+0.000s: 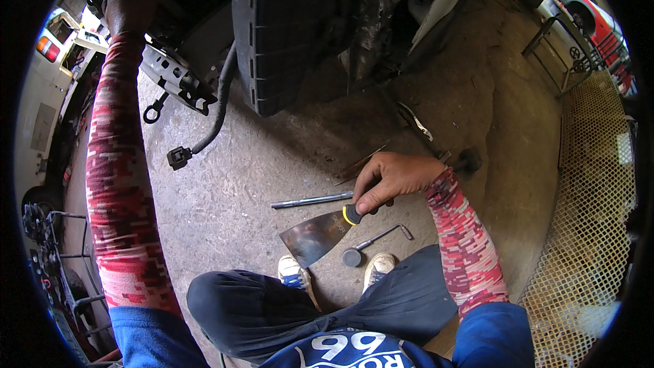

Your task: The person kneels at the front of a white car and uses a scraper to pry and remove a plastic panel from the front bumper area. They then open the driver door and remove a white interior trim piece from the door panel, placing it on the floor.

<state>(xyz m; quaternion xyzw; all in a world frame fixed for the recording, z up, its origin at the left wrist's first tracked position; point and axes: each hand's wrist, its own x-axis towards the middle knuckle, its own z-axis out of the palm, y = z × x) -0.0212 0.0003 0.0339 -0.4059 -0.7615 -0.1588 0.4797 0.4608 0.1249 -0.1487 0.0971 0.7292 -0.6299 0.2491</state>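
Observation:
My right hand (pixel 398 180) pinches the dark handle of a putty knife (pixel 315 235) between thumb and fingers. The knife's wide, stained metal blade points down and left, above my shoes. Stretched up to the far left, my left hand (pixel 129 7) is at the dark underside of a vehicle; its fingers are lost in shadow, so what it touches cannot be made out. Close to that arm hang a perforated metal bracket (pixel 174 75) and a thick black cable (pixel 221 95) with a square connector (pixel 179 157) at its end.
A large tyre (pixel 283 34) stands ahead. On the concrete floor lie a metal bar (pixel 310 200), a round-headed tool with a bent end (pixel 352 257) and a slim metal tool (pixel 417 123). Yellowish mesh (pixel 579 232) runs along the right, below a metal frame (pixel 562 54).

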